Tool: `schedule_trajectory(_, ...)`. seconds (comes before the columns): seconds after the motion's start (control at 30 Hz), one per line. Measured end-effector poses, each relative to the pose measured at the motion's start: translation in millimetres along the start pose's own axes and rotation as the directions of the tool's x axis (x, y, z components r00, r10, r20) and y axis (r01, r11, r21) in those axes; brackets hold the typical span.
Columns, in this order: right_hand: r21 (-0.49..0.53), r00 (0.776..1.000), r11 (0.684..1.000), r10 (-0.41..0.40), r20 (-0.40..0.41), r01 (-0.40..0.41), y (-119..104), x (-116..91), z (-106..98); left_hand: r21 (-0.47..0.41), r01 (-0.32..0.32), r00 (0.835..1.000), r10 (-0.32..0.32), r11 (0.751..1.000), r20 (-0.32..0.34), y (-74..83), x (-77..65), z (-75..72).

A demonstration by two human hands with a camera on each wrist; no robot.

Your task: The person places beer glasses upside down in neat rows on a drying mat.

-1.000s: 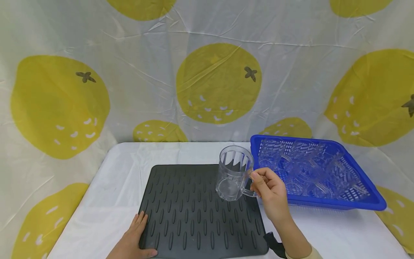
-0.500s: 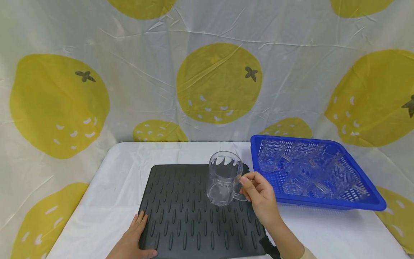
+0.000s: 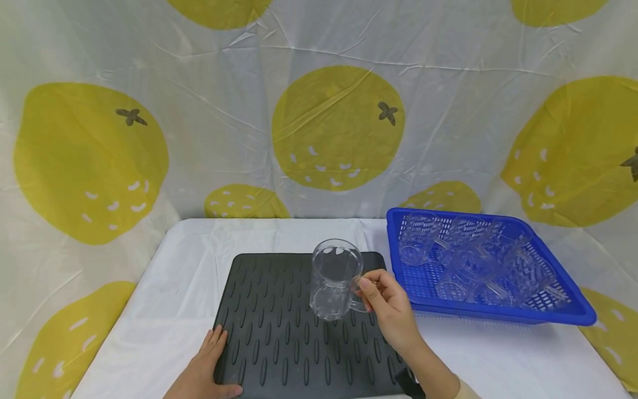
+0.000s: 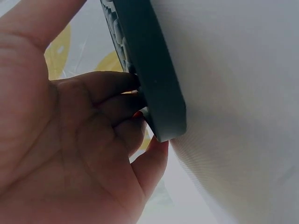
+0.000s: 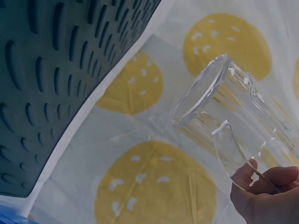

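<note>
My right hand (image 3: pixel 391 310) pinches the handle of a clear glass mug (image 3: pixel 335 282), which hangs over the dark ribbed mat (image 3: pixel 279 338) with its rim upward. In the right wrist view, finger and thumb of the right hand (image 5: pixel 266 200) grip the lower part of the mug's handle (image 5: pixel 226 144); nothing shows inside the mug. At the mat's near left corner lies my left hand (image 3: pixel 201 363), fingers extended along the edge. Seen from the left wrist, fingertips of the left hand (image 4: pixel 70 140) touch the side of the mat (image 4: pixel 161 88).
To the right stands a blue plastic basket (image 3: pixel 498 314) with several clear glass mugs (image 3: pixel 471 266) lying in it. A white cloth (image 3: pixel 159 299) covers the table. Behind hangs a white curtain (image 3: pixel 214 111) printed with yellow lemons.
My right hand has carried the glass mug left and slightly nearer, from beside the basket to over the middle of the mat. The left hand has stayed in place.
</note>
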State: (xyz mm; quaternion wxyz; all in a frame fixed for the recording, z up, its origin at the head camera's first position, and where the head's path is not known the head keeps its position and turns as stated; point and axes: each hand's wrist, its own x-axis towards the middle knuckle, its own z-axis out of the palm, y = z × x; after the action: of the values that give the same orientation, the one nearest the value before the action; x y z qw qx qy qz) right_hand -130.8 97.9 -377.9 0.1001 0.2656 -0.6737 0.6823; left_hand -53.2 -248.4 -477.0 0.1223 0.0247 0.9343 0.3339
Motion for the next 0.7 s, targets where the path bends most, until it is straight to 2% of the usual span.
schedule_trajectory(0.43, -0.019, 1.0, 1.0, 0.008, 0.016, -0.008, 3.3, -2.4, 4.5, 0.007, 0.017, 1.0, -0.017, 1.0, 0.013, 1.2, 1.2, 0.9)
schedule_trajectory(0.63, -0.004, 1.0, 1.0, -0.009, 0.024, 0.009, 5.0, -1.7, 6.6, 0.072, 0.013, 1.0, -0.013, 0.997, -0.001, 2.9, 2.4, -0.1)
schedule_trajectory(0.7, -0.006, 1.0, 1.0, -0.014, 0.025, 0.014, 5.6, -1.8, 7.2, 0.102, 0.031, 1.0, -0.031, 0.994, 0.005, 4.9, 2.2, -2.0)
